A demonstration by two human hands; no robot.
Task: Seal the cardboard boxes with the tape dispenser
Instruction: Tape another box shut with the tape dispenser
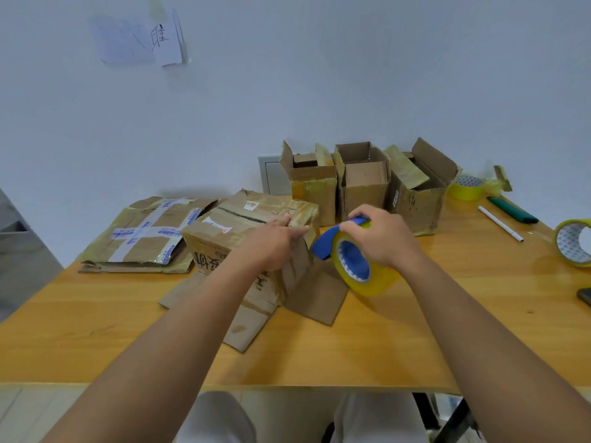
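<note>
Table (415, 340), pale wood, carries all. Centre: worn cardboard box (224, 244), creased, old tape patches, dark printed characters on near face; it stands upside down on its own splayed flaps, top seam closed with a dark slit along it. Far right of it, three open boxes (361, 183) in a row, flaps up, unsealed. Far left, a flattened box (147, 235) with blue-printed tape crossed over it. Tape dispenser (355, 260), blue frame with yellowish roll, just right of the centre box, near its right face. Right hand (383, 235) curled round the dispenser's top, gripping it. Left hand (275, 241), fingers straight, presses on the box's top right edge, steadying. Judgement: taping of centre box is starting; next calls for anchoring the tape end on the right face, then drawing across the seam while the left hand holds firm.
</note>
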